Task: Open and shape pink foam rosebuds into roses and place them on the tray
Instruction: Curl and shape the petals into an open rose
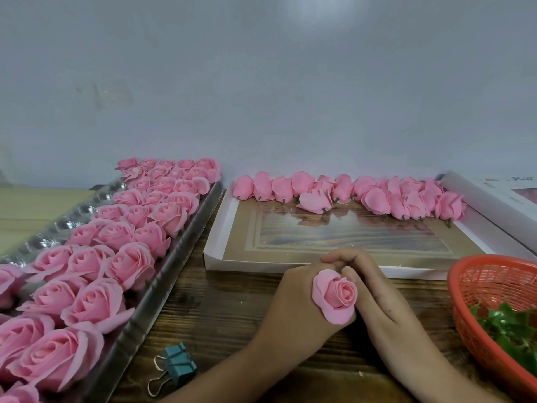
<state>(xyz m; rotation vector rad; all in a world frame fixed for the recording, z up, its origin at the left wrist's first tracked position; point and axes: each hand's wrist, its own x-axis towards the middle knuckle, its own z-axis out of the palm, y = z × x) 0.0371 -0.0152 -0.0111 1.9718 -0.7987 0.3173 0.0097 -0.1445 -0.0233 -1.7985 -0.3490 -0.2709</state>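
**Single opened rose held in both hands, just in front of box**

Reference landmark: the shallow white cardboard box (247, 264) with a brown printed floor.

- One opened pink foam rose (337, 295) is held just in front of the box's front wall, above the dark wooden table (220, 309), with its face turned up toward the camera.
- The left hand (290, 303) is curled into a loose fist round the base of the rose. The base itself is hidden.
- The right hand (383, 295) is closed against the rose from the other side. Its thumb is pressed to the outer petal and its fingers are curled over behind the bloom.
- A row of closed pink foam rosebuds (374, 199) is laid along the far wall inside the box, stems pointing forward.
- Left of the box, just beside it, a long clear plastic tray (162, 269) is set, filled with rows of opened pink foam roses (130, 264).
- Right of the box, a red plastic mesh basket (476, 286) holding green leaves (511, 330) is seen.
- In front of the box and to its left, a teal binder clip (177, 362) lies on the table, near the tray's rim.
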